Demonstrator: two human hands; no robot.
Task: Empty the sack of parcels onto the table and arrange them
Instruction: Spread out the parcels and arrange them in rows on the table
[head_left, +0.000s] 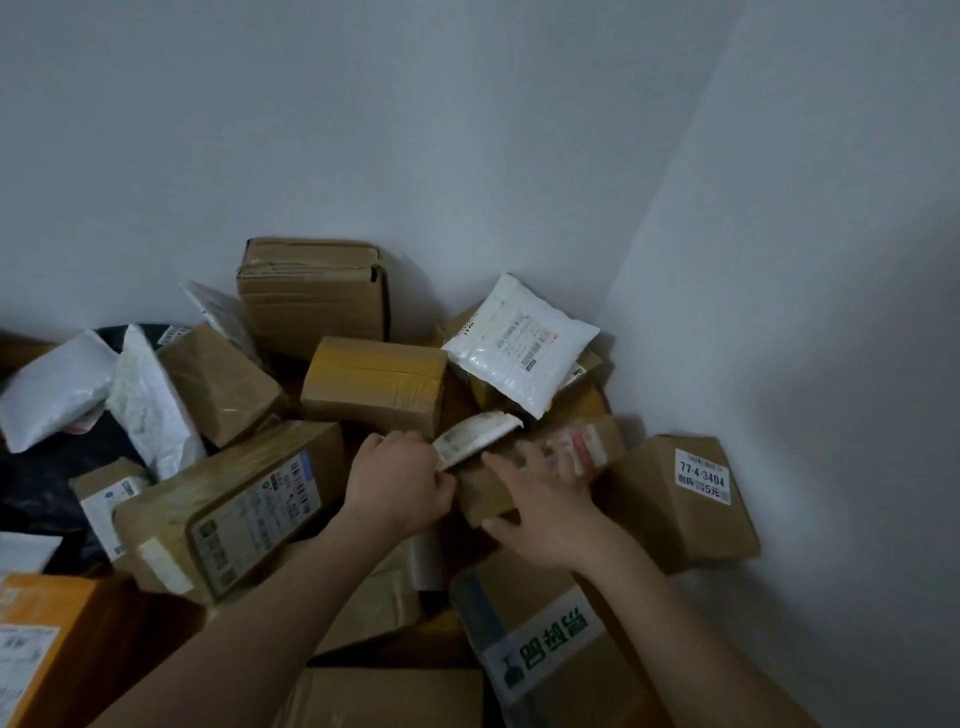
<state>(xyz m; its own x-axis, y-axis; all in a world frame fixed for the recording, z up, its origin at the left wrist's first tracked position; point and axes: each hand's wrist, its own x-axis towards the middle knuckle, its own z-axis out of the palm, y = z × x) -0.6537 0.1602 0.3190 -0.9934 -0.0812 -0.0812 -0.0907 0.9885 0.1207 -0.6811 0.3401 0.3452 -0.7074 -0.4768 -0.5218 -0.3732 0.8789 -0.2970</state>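
Far left: two white mailers (57, 389), dark sack (41, 488) under them, mostly hidden. Below, orange box (47, 634), cut off by the edge. Then labelled long box (234, 509) and tall box (314, 293) against the wall. Centre: left hand (397, 486) gripping a curled label (475, 434); right hand (543, 506) spread over a small box (485, 496), blurred. Right: white pouch (519, 343), box marked 77-4-3404 (680, 499). About ten brown boxes in all; desk hardly visible.
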